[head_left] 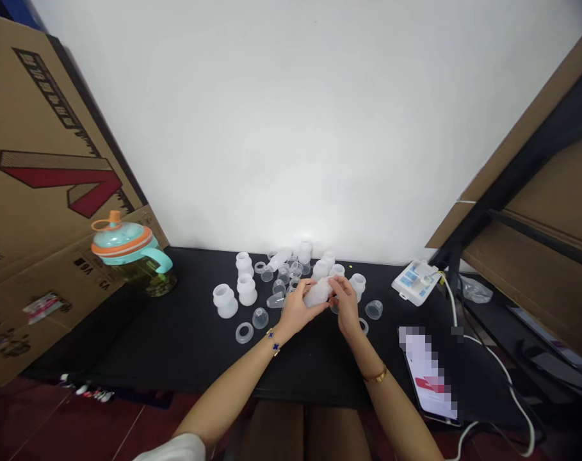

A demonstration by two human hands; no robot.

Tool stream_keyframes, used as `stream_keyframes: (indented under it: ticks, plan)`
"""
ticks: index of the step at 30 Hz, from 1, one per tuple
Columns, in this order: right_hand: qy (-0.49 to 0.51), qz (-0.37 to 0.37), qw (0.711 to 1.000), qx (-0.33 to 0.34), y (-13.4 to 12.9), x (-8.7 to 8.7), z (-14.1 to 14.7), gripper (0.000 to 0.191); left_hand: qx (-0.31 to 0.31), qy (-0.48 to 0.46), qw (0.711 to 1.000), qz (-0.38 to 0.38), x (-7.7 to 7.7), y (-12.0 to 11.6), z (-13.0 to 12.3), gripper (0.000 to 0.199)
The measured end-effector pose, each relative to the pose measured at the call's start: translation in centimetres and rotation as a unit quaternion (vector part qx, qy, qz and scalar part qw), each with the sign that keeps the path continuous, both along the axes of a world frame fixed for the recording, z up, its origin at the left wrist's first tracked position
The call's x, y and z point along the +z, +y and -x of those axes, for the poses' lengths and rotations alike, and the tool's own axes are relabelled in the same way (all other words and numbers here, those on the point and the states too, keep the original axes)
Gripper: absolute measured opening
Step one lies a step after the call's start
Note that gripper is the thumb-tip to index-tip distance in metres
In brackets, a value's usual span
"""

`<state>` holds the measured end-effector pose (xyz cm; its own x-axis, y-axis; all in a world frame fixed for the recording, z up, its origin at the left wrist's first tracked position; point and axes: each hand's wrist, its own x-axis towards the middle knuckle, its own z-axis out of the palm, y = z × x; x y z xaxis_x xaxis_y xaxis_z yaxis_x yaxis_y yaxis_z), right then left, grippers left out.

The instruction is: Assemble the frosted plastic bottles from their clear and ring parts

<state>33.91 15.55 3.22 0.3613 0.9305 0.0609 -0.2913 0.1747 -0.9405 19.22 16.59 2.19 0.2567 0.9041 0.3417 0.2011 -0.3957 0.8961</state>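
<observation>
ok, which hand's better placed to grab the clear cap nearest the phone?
Right, probably: the right hand is nearer that clear cap; the left hand is farther, cradling the white container.

Worn items. Left side: a white sleeve (175, 448) at the lower left of the frame and, below the bare left hand (298, 312), a bracelet (276, 346) with dark-blue, gold-edged motifs. Right side: a slender gold-coloured bangle (376, 376) below the bare right hand (347, 307).
</observation>
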Motion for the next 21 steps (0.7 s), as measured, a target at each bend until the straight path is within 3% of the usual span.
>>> stream_keyframes:
  ticks: [13,21]
  plan:
    - [0.013,0.009,0.999,0.033,-0.07,0.17,-0.07,0.04,-0.043,-0.084,0.994,0.062,-0.09,0.24,0.03,0.057]
    - [0.04,-0.002,0.998,0.055,-0.02,0.04,-0.26,0.035,-0.113,-0.164,0.967,0.155,-0.11,0.69,0.01,0.057]
